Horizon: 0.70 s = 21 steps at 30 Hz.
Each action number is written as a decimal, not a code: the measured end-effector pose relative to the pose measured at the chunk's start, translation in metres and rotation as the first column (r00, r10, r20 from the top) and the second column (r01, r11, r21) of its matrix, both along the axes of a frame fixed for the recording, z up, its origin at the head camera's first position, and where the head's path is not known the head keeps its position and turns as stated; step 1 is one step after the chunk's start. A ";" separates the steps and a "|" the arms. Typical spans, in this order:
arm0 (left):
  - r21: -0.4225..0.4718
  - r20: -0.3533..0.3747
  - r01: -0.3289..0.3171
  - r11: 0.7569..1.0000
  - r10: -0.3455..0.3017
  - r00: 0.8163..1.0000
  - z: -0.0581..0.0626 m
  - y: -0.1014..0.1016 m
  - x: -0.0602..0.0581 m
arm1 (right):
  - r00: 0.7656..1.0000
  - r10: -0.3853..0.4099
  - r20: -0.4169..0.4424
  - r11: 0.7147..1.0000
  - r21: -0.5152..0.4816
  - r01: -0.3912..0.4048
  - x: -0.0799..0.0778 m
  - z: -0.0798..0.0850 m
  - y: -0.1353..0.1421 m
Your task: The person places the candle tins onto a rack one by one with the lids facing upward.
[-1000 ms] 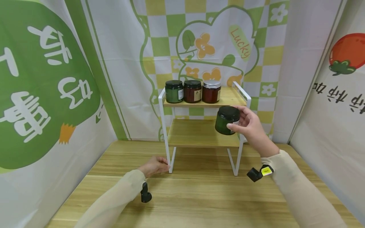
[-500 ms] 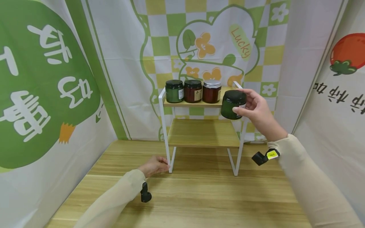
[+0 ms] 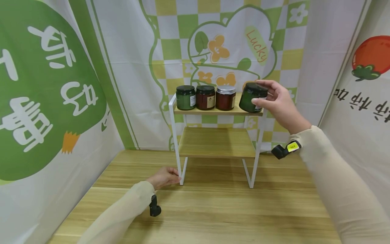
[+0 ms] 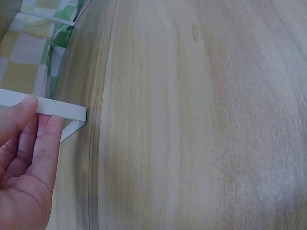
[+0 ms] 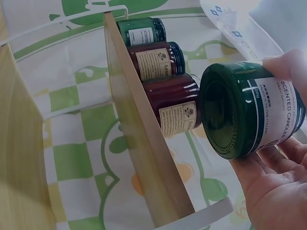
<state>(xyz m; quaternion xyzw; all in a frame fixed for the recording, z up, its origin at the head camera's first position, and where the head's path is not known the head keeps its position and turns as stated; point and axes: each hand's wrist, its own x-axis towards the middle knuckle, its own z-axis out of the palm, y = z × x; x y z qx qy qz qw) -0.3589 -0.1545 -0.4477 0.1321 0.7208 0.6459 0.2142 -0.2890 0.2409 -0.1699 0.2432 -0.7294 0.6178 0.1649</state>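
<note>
In the head view my right hand (image 3: 283, 106) holds a green scented candle jar (image 3: 250, 99) with a black lid, thumb in front and fingers behind. The jar tilts slightly at the right front of the rack's top shelf (image 3: 239, 111). From the right wrist, this candle's (image 5: 228, 112) glass base shows, raised off the shelf board. On that shelf stand a green candle jar (image 3: 185, 98), a brown-red one (image 3: 205, 98) with a black lid and a dark red one (image 3: 225, 99) with a silver lid. My left hand (image 3: 164, 178) pinches the rack's white front-left leg (image 4: 62, 109) near its foot.
The two-tier rack's lower shelf (image 3: 216, 144) sits beneath the jars, between white metal frames. Its legs stand on a wooden table (image 3: 213, 210). A white side rail (image 5: 211, 215) edges the top shelf near the right hand. Printed cloth walls (image 3: 128, 51) enclose the back and sides.
My right hand has raised the green candle jar from in front of the lower shelf to top-shelf height, slightly rightward. My left hand stays at the rack leg.
</note>
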 end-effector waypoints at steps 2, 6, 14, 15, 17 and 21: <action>0.003 0.003 -0.003 1.000 0.003 1.000 0.000 0.000 0.000 | 1.000 -0.017 0.000 0.999 0.036 0.017 -0.002 0.004 0.001; 0.008 0.004 -0.008 1.000 0.007 1.000 -0.001 0.001 0.000 | 0.998 -0.061 0.014 0.992 0.108 0.059 -0.008 0.010 0.002; -0.011 0.000 -0.004 1.000 0.004 1.000 0.001 0.001 0.001 | 0.990 -0.121 0.075 0.980 0.167 0.107 -0.017 0.019 0.006; -0.013 -0.005 0.000 1.000 0.000 1.000 0.002 0.001 0.001 | 0.989 -0.125 0.079 0.979 0.169 0.111 -0.019 0.020 0.006; -0.012 -0.009 0.007 1.000 -0.007 1.000 0.002 0.001 0.002 | 0.987 -0.136 0.084 0.978 0.173 0.120 -0.021 0.022 0.007; -0.015 -0.012 0.018 1.000 -0.018 1.000 0.003 0.000 0.002 | 0.985 -0.155 0.075 0.970 0.198 0.138 -0.023 0.024 0.007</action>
